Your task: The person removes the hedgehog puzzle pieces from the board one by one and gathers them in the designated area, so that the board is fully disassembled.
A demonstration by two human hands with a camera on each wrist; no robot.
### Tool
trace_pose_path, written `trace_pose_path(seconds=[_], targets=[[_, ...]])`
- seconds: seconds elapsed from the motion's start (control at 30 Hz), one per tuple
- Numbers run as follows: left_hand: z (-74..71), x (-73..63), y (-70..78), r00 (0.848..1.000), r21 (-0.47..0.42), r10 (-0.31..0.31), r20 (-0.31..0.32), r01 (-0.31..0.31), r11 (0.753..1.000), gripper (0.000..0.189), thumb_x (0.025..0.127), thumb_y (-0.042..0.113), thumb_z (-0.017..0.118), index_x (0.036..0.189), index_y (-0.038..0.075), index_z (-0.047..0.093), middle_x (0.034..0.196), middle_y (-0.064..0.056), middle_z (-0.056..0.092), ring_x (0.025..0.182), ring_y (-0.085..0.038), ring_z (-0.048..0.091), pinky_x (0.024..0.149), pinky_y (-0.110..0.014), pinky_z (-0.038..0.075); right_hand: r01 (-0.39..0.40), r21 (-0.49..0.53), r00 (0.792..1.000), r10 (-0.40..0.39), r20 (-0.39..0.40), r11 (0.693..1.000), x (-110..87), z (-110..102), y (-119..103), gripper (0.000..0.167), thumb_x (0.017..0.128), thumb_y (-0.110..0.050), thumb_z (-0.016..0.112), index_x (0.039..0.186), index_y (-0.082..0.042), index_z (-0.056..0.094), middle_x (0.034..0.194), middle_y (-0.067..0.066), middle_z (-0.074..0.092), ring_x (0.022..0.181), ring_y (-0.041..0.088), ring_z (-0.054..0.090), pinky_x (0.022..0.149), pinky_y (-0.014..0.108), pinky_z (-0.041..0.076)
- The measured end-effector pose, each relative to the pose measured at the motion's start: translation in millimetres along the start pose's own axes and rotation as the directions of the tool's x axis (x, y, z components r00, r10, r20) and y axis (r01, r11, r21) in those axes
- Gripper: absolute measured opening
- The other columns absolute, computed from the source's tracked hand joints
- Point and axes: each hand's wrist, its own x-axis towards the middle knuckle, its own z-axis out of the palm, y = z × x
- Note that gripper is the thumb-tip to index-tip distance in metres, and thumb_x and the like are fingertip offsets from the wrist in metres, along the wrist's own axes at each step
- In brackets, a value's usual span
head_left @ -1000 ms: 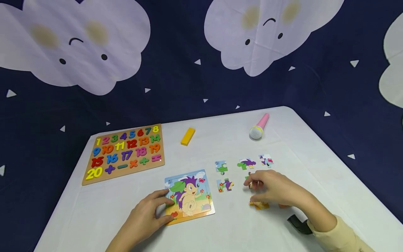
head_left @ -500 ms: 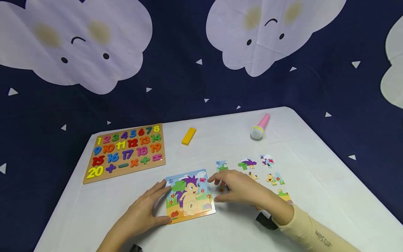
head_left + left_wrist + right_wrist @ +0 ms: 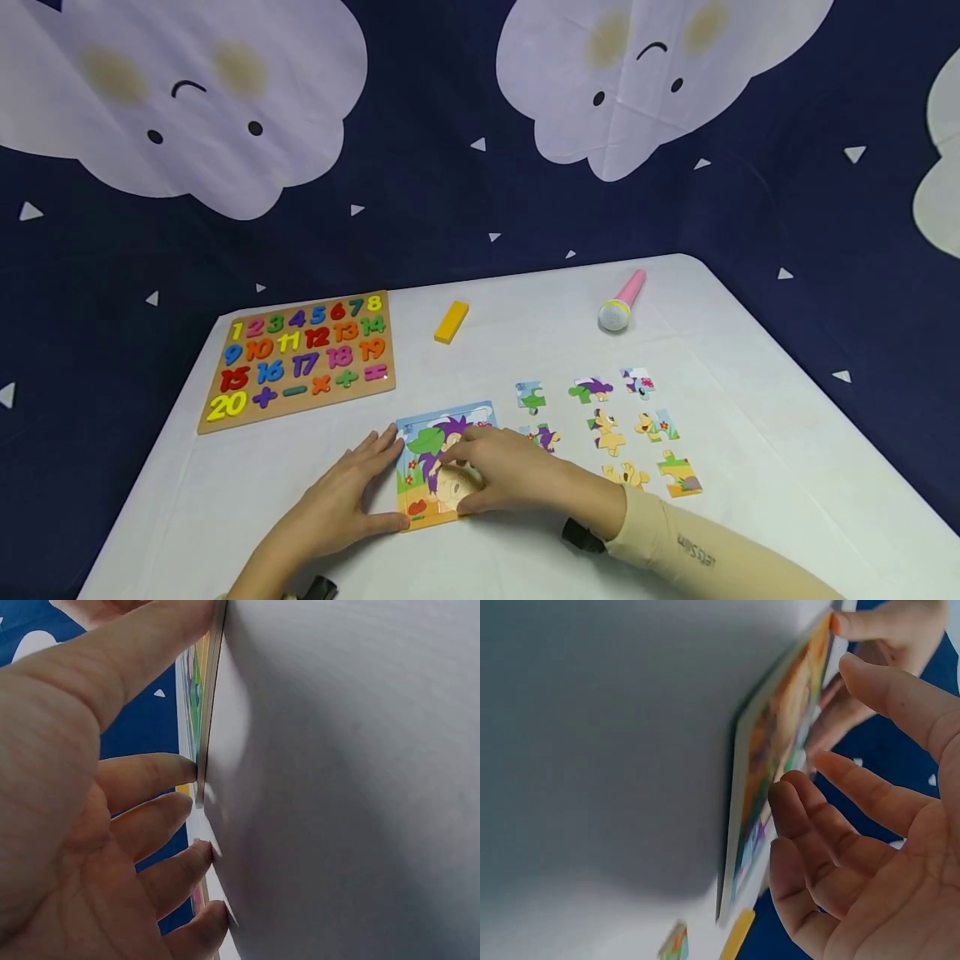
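Note:
A square hedgehog jigsaw board (image 3: 414, 493) lies on the white table, its picture partly covered by my right hand. My left hand (image 3: 337, 492) touches the board's left edge, the thumb at the near corner and the other fingers spread farther up; in the left wrist view these fingertips (image 3: 184, 769) meet the edge. My right hand (image 3: 506, 471) is over the right half of the board. From the right wrist, its fingers look loosely bent with nothing between them; whether they touch the picture I cannot tell. Several loose jigsaw pieces (image 3: 606, 433) lie right of the board.
At the back left lies a wooden number board (image 3: 300, 398) with coloured numerals. A yellow block (image 3: 452, 322) sits behind the jigsaw board, and a pink toy microphone (image 3: 624, 302) at the back right. A dark cloth with clouds (image 3: 420, 100) hangs behind the table (image 3: 720, 350).
My right hand has moved left, from above the loose pieces to over the jigsaw board, uncovering several pieces. My left hand has stayed at the board's left edge.

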Motion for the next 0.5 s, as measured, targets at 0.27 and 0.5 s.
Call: trace_pose_path(seconds=[0.27,0.5], targets=[[-1.1,-2.1,0.4,1.0,0.006,0.008,0.006,-0.008,1.0,0.107,0.075,0.06,0.093,0.16,0.01,0.051,0.173,-0.012,0.039,0.161,-0.048,0.031,0.127,-0.071,0.028,0.045,-0.066,0.999,-0.045,0.013,0.997,14.0,12.3,-14.3,0.054,0.082,-0.04,0.095,0.131,-0.023,0.078,0.111,-0.006,0.067,0.085,0.0,0.048,0.071,0.014,0.042],[-0.4,-0.1,0.3,1.0,-0.013,-0.014,0.013,0.014,1.0,0.107,0.074,0.059,0.093,0.16,0.01,0.052,0.173,-0.011,0.04,0.163,-0.046,0.029,0.129,-0.071,0.025,0.061,-0.115,0.998,-0.06,0.014,0.991,18.9,17.5,-23.2,0.056,0.082,-0.043,0.094,0.131,-0.021,0.078,0.112,-0.006,0.068,0.088,0.001,0.047,0.076,0.014,0.042]])
